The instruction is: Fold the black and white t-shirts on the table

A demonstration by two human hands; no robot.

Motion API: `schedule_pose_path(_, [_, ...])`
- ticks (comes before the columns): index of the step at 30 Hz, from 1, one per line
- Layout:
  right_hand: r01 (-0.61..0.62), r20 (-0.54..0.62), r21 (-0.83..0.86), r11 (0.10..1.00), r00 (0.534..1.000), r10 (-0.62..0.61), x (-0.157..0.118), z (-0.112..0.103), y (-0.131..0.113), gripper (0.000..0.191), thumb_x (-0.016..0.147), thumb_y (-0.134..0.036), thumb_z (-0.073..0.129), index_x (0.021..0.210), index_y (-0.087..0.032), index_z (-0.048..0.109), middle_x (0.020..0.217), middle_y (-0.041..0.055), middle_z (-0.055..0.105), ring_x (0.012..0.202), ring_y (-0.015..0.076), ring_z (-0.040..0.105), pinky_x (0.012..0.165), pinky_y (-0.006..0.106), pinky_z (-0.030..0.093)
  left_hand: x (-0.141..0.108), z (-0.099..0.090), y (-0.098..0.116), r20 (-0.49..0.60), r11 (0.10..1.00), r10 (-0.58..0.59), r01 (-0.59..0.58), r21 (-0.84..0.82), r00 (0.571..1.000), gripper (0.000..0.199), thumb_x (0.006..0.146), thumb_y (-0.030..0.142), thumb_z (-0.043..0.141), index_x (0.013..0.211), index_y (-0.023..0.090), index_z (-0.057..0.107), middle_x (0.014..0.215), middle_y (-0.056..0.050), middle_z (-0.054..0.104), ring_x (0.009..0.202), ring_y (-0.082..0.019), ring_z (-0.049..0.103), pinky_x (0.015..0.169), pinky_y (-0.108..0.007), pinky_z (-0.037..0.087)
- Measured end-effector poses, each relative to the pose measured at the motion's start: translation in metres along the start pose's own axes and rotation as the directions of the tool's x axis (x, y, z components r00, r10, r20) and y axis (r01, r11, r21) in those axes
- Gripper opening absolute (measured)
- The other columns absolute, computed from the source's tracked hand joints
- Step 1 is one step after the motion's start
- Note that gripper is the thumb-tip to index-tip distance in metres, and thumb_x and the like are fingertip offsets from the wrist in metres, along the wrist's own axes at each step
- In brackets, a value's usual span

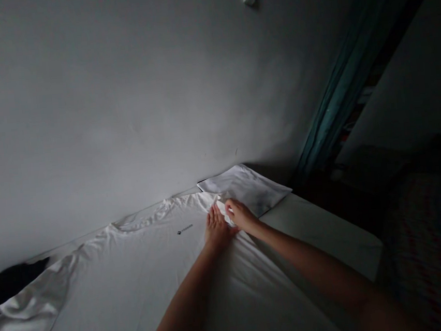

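Observation:
A white T-shirt [130,278] lies spread front side up, with a small dark logo on its chest and its neckline towards the wall. Flat on the shirt near its right sleeve rests my left hand [216,229], fingers stretched out. Just beside it, my right hand [241,214] has its fingers closed on the shirt's sleeve, which is folded inward there. Part of the sleeve is hidden behind the hands.
The shirt lies on a pale table [328,228] against a grey wall [101,104]. A folded white cloth [249,186] sits at the back right corner. Dark fabric [13,281] is at the left edge. A teal curtain [331,103] hangs at right, near a patterned cover [431,249].

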State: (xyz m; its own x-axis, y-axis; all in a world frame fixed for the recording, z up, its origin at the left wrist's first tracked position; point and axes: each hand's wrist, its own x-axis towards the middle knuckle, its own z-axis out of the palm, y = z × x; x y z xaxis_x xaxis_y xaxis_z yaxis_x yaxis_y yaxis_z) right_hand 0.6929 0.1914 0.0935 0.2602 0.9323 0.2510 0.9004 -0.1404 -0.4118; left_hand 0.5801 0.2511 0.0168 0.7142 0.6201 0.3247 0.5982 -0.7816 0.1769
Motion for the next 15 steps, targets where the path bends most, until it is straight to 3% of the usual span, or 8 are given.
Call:
schedule_pose_path(3, [-0.165,0.120,-0.232,0.959,0.973,0.196,-0.006,-0.018,-0.001,0.019,0.085,-0.006,0.055,0.098,-0.016,0.065,0.103,0.0132,0.071,0.096,0.0215,0.066,0.079,0.027,0.045,-0.003,-0.006,0.005,0.000,0.999,0.037,-0.037,0.025,0.999,0.081,0.089,0.068,0.046,0.150,0.014,0.041,0.156,-0.024,0.035,0.147,-0.037,0.028,0.117,-0.051,0.029])
schedule_pose_path(6, [-0.236,0.202,-0.317,0.918,0.929,0.309,0.004,-0.033,0.002,0.017,0.079,-0.016,0.068,0.097,-0.013,0.069,0.100,0.0183,0.072,0.094,0.0285,0.069,0.074,0.030,0.046,-0.006,-0.011,0.007,0.030,0.997,0.069,-0.069,0.020,0.997,0.073,0.090,0.066,0.048,0.150,0.024,0.042,0.156,-0.020,0.037,0.147,-0.037,0.029,0.116,-0.053,0.029])
schedule_pose_path(11, [-0.352,0.049,-0.242,0.904,0.926,0.373,0.060,-0.037,-0.004,0.040,0.096,-0.038,0.052,0.121,-0.010,0.063,0.122,0.0215,0.067,0.111,0.0274,0.064,0.081,0.030,0.045,-0.006,-0.011,0.008,0.011,0.998,0.061,-0.062,0.031,0.998,0.076,0.088,0.066,0.052,0.151,0.025,0.041,0.156,-0.020,0.037,0.146,-0.039,0.030,0.115,-0.055,0.029])
schedule_pose_path(13, [-0.367,0.070,-0.182,0.912,0.921,0.384,0.081,-0.033,-0.006,0.049,0.092,-0.047,0.059,0.119,-0.006,0.065,0.119,0.0227,0.068,0.108,0.0275,0.065,0.080,0.029,0.045,-0.007,-0.009,0.008,-0.007,0.997,0.068,-0.068,0.049,0.998,0.077,0.088,0.067,0.050,0.152,0.025,0.039,0.156,-0.021,0.038,0.146,-0.039,0.030,0.115,-0.056,0.030])
schedule_pose_path(15, [-0.343,0.115,-0.147,0.928,0.926,0.360,0.094,-0.029,-0.004,0.048,0.084,-0.046,0.070,0.109,-0.006,0.070,0.107,0.0211,0.072,0.100,0.0277,0.066,0.077,0.029,0.045,-0.007,-0.008,0.009,-0.013,0.996,0.071,-0.070,0.063,0.997,0.077,0.089,0.068,0.048,0.152,0.026,0.038,0.156,-0.021,0.037,0.145,-0.039,0.031,0.114,-0.056,0.031])
